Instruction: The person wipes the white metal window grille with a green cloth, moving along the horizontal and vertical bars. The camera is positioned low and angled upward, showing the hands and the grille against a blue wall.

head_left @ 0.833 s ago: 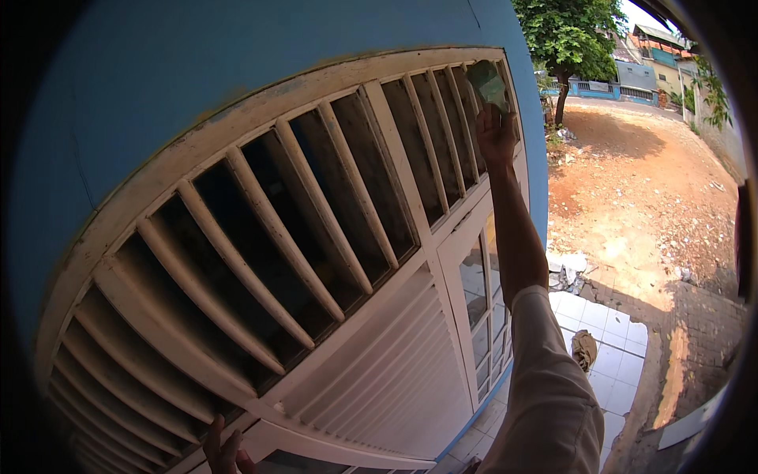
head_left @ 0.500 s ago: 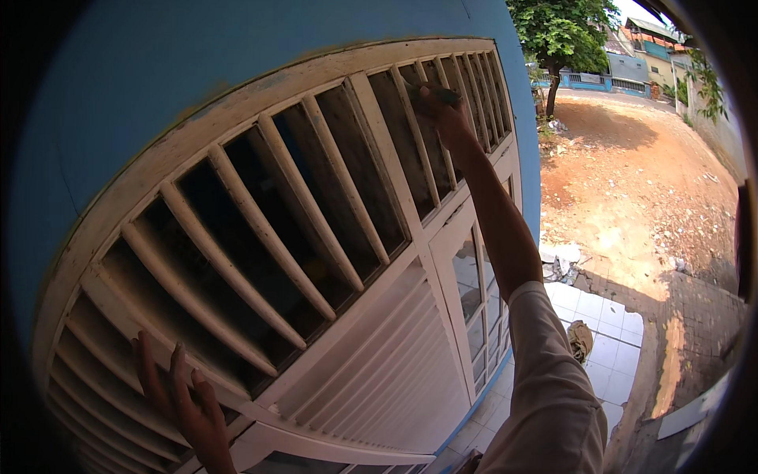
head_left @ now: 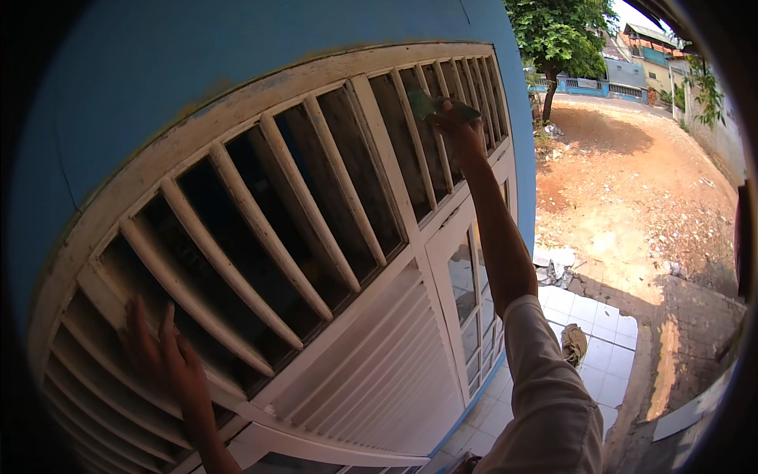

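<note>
Stretched up to the far right part of a wooden louvre vent [head_left: 379,146], my right hand [head_left: 458,130] is closed around a green cloth-like piece [head_left: 421,103]. Part of it sticks out past the fingers against the slats, and its exact kind is hard to make out. My left hand [head_left: 170,355] is raised at the lower left with fingers apart, holding nothing. It rests at or close to the thick upright between two sections of slats; whether it touches is unclear. The off-white slats look worn and dusty, with dark gaps between them.
Below the vent are a white slatted panel [head_left: 371,347] and a white door with glass panes [head_left: 464,276]. A blue wall [head_left: 260,39] surrounds the frame. A crumpled tan cloth [head_left: 574,344] lies on white floor tiles [head_left: 604,379]. Beyond are bare ground and a tree [head_left: 553,39].
My right hand has shifted slightly right and down along the slats, showing more of the green piece. My left hand has moved a little left and up.
</note>
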A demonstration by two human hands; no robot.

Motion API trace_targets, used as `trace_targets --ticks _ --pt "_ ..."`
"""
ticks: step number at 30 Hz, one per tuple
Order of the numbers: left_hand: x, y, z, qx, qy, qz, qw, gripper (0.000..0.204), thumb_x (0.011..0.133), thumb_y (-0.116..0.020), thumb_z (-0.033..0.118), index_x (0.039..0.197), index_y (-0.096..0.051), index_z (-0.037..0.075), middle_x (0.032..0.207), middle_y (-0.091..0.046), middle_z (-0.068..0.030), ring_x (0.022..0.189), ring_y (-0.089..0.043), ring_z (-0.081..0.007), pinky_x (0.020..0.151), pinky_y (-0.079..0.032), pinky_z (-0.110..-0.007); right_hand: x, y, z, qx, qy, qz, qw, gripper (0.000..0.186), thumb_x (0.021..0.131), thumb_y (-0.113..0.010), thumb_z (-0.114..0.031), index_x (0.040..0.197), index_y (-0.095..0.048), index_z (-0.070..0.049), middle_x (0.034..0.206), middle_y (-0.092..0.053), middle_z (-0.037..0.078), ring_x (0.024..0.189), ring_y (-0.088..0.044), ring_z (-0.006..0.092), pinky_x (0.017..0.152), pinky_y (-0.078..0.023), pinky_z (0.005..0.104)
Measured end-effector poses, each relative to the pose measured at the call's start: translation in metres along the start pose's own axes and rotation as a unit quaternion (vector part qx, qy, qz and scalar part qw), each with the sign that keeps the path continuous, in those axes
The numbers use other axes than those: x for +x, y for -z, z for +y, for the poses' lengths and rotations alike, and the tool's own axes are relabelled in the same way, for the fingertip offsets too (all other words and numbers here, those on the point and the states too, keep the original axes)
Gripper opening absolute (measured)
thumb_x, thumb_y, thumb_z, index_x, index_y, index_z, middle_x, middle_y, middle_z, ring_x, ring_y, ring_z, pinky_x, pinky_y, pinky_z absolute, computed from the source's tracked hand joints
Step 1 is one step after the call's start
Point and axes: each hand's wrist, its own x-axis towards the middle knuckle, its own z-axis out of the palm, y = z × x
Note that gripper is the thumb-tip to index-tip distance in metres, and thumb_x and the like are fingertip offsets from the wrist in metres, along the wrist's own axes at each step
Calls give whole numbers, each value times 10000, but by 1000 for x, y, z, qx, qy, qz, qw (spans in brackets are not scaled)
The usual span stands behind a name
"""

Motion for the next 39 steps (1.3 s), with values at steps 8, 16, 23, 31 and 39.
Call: trace_targets --ticks 8,16,23,31,39 --pt "9 1 12 10 37 43 998 390 976 -450 22 1313 -598 152 1558 -368 -168 1452 -340 -396 1162 -209 -662 12 37 15 536 31 15 843 496 1000 -584 -394 1278 -500 7 1270 -608 135 1161 -625 297 902 -600 379" --pt "5 -4 9 -42 15 52 998 411 961 -428 20 1321 -588 136 1570 -341 -193 1463 -313 -409 1175 -237 -617 2 -15 -41 82 12 214 973 341 948 -689 -230 1184 -600 -1 1113 -672 169 964 -714 311 805 -624 434" --pt "4 -3 10 11 21 51 998 418 954 -448 11 1326 -585 145 1568 -333 -208 1469 -296 -415 1176 -226 -639 28 31 -59 190 32 161 968 369 961 -672 -238 1240 -591 -10 1145 -683 135 966 -723 280 802 -607 379" --pt "6 -5 10 1 22 52 998 407 957 -437 -7 1303 -592 142 1552 -349 -221 1458 -309 -426 1178 -228 -646 74 37 6 -16 -57 59 996 419 929 -723 -238 1270 -612 -22 1101 -696 106 960 -709 240 810 -600 361" --pt "4 -4 9 -11 6 50 999 369 963 -433 27 1281 -594 125 1546 -355 -227 1445 -325 -442 1169 -251 -651 78 25 38 147 -58 53 986 419 1010 -606 -292 1274 -589 33 1131 -669 125 1017 -660 206 838 -559 321"
